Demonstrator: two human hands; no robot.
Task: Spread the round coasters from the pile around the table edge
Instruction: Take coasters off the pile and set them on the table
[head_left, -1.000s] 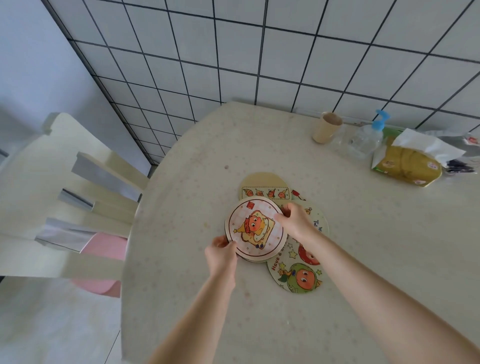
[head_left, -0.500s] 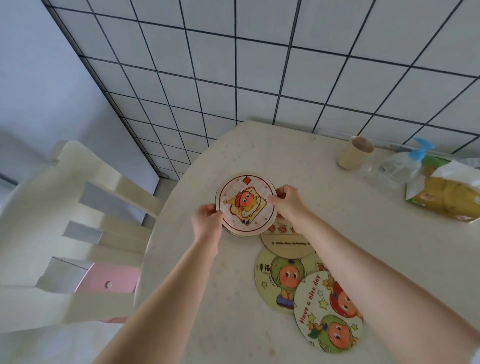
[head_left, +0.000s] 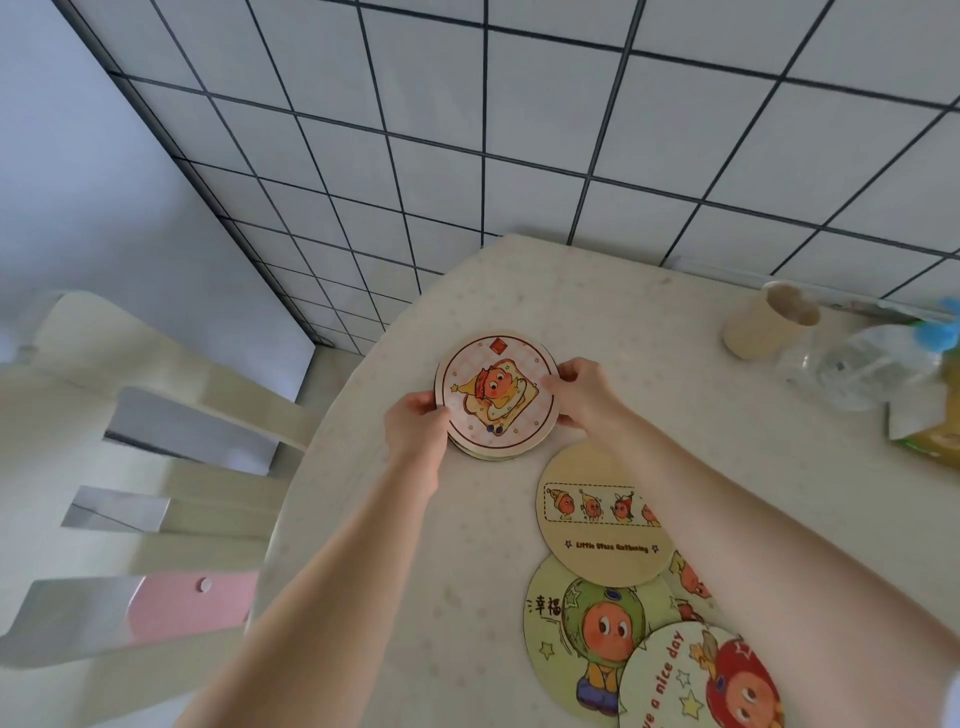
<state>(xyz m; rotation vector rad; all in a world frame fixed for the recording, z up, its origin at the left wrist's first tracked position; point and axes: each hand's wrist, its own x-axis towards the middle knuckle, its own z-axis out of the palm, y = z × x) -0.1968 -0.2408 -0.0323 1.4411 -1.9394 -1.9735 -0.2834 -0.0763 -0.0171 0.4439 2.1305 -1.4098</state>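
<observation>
Coasters (head_left: 497, 397): matt printed card or thin wood. Counter (head_left: 571, 312): smooth, speckled. Wall (head_left: 519, 104): glossy tile. Bottle (head_left: 857, 364): clear plastic.

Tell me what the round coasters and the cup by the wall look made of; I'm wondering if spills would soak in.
The round coasters look like thin wood or pressed board: pale tan faces, matte printed cartoons, thin stiff edges. The cup looks like matte beige paper or plastic; blur leaves that open.
</observation>
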